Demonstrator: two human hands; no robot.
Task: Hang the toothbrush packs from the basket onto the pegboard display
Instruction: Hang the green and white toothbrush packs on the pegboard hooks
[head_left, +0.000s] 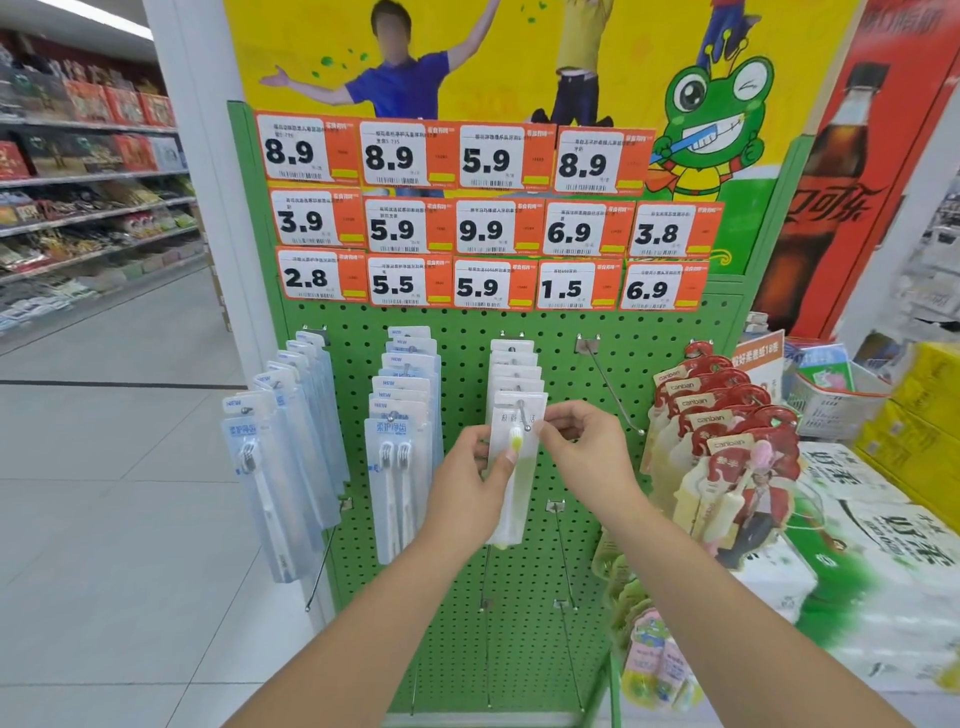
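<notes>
The toothbrush pack (511, 467) is a clear blister on white card with a yellow-green brush, hanging frontmost on the middle hook (523, 414) of the green pegboard (571, 322). The left hand (467, 483) pinches its left edge; the right hand (582, 441) pinches its top right corner. A bare hook (610, 387) stands free to the right, before the red packs (722, 415).
</notes>
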